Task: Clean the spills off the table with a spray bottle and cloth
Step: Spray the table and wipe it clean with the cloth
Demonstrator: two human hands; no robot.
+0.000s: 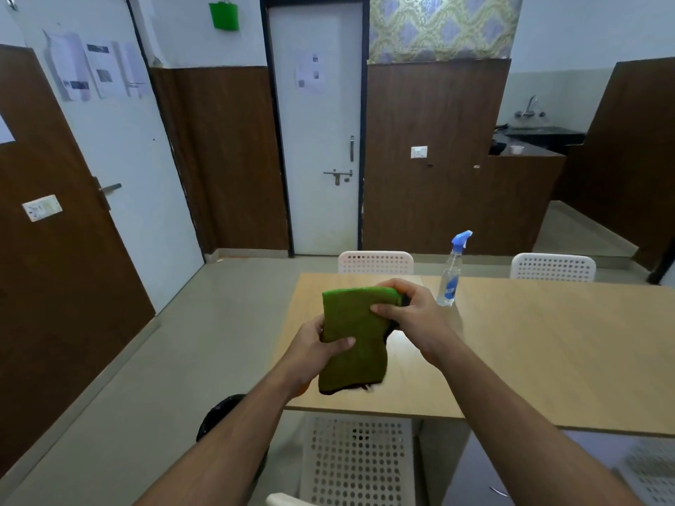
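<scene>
A folded green cloth [350,337] with a dark edge hangs in the air above the left end of the light wooden table [529,352]. My left hand [317,350] grips its left side, thumb across the front. My right hand [409,312] pinches its upper right corner. A clear spray bottle [450,283] with a blue trigger head stands upright on the table just beyond my right hand, apart from it. No spill shows clearly on the tabletop.
White perforated chairs stand at the far side [375,262] [552,266] and under the near edge [356,458]. A dark bin [219,418] sits on the floor at the left. Doors and wood panelling line the walls; a counter with a sink [540,135] is at the back right.
</scene>
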